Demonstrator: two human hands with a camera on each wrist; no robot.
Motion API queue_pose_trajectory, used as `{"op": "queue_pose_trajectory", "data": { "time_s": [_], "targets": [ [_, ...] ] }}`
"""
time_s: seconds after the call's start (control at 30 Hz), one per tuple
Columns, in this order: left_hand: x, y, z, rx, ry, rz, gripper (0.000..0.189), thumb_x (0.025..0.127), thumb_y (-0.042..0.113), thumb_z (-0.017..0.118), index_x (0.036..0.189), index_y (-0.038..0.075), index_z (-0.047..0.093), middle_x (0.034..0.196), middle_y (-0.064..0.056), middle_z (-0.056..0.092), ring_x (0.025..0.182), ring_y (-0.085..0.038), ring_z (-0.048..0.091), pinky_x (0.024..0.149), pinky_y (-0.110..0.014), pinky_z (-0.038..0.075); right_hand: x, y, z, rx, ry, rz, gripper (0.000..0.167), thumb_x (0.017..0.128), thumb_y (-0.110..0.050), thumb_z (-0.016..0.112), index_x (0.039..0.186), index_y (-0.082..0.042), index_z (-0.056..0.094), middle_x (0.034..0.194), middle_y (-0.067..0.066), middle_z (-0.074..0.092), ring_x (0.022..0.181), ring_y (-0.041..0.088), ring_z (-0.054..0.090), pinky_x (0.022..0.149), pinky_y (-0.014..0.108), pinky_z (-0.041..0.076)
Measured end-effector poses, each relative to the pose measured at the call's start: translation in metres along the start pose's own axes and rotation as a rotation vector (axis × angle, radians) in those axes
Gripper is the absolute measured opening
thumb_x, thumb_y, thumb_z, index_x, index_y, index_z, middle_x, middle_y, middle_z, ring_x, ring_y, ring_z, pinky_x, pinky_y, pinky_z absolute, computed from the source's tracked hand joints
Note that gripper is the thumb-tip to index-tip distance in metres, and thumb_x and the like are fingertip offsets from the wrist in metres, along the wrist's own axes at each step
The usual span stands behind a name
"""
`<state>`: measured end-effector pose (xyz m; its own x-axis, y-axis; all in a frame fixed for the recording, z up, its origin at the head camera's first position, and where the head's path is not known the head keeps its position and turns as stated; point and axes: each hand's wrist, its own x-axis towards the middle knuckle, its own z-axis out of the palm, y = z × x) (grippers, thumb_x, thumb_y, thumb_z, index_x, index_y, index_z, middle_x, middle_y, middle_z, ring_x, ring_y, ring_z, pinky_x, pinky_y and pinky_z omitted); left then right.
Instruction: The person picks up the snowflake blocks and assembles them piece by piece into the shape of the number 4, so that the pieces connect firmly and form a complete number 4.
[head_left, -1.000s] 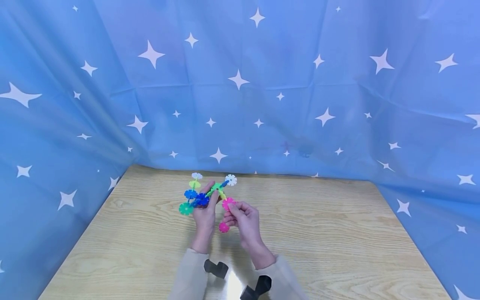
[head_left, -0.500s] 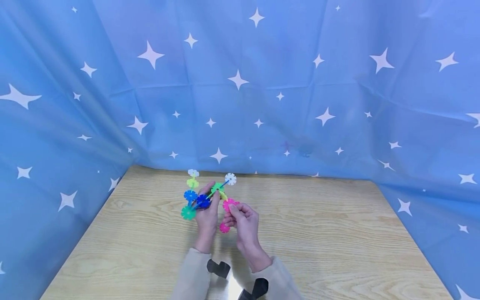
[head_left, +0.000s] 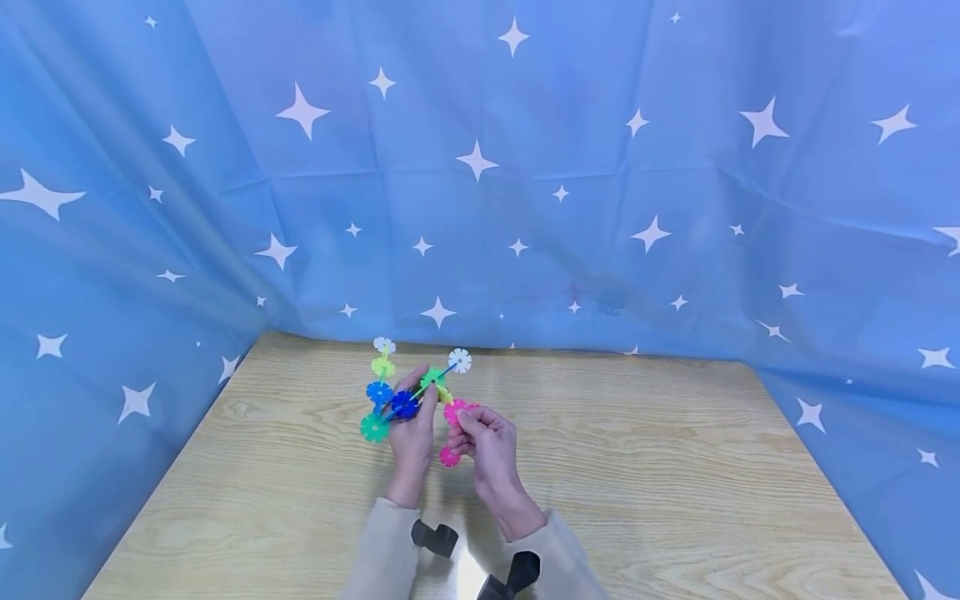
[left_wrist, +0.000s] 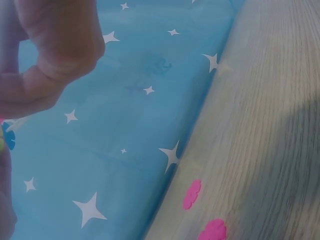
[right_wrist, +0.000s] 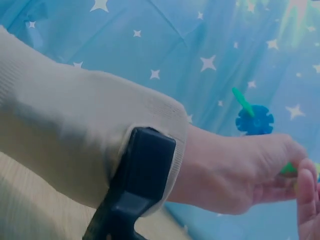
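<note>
Notched plastic snowflake discs, slotted together, form a branching model above the table. My left hand [head_left: 411,437] grips it around the light green disc [head_left: 432,380], its thumb on top. Beside that hand sit a dark blue disc [head_left: 405,405], a teal disc [head_left: 374,428] and a column ending in a white disc [head_left: 384,344]. Another white disc [head_left: 460,360] sticks out at the upper right. My right hand [head_left: 492,450] pinches a pink disc [head_left: 453,409] beside a yellow disc [head_left: 445,395]; whether these two are joined is unclear. A separate pink disc [head_left: 450,457] shows below the fingers.
The wooden table [head_left: 660,467] spreads around both hands. A blue star-printed curtain [head_left: 570,208] closes off the back and sides. In the left wrist view, two pink discs [left_wrist: 192,194] show over the table. Each wrist carries a black camera mount [right_wrist: 150,162].
The model has turned slightly in my left hand, its left column shifting a little left and its discs facing up more. My right hand keeps pinching the pink disc, nearly still.
</note>
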<state>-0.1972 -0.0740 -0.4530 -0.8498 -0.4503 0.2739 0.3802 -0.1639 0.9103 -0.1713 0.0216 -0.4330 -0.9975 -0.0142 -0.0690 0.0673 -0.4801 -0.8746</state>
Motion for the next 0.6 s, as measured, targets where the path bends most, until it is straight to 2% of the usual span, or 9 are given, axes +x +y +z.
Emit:
{"op": "queue_pose_trajectory", "data": {
  "time_s": [0.27,0.5,0.6],
  "targets": [
    [0.0010,-0.0004,-0.0016,0.005,-0.002,0.016,0.028,0.089,0.006,0.060,0.115,-0.007,0.060,0.114,-0.010,0.062,0.087,-0.004,0.059,0.076,-0.015,0.050,0.0023,0.0017,-0.0005,0.012,-0.012,0.011,0.023,0.088,0.003,0.056,0.068,-0.008,0.055,0.056,0.001,0.060,0.045,0.006,0.056,0.043,0.016,0.049],
    [0.0011,0.0024,-0.0048,-0.028,-0.026,0.013,0.031,0.089,0.004,0.059,0.116,-0.010,0.057,0.102,0.001,0.061,0.083,-0.006,0.059,0.073,-0.016,0.051,0.0065,0.0035,-0.0038,-0.025,-0.046,-0.002,0.019,0.087,0.003,0.058,0.071,-0.007,0.059,0.057,0.001,0.059,0.045,0.008,0.055,0.043,0.017,0.049],
    [0.0014,0.0024,-0.0054,-0.027,-0.030,0.023,0.031,0.089,0.004,0.059,0.115,-0.011,0.056,0.100,0.004,0.062,0.082,-0.005,0.058,0.072,-0.015,0.051,0.0053,0.0042,-0.0020,-0.013,-0.034,-0.005,0.020,0.087,0.003,0.058,0.070,-0.007,0.058,0.057,0.001,0.059,0.044,0.007,0.055,0.043,0.016,0.049]
  ]
}}
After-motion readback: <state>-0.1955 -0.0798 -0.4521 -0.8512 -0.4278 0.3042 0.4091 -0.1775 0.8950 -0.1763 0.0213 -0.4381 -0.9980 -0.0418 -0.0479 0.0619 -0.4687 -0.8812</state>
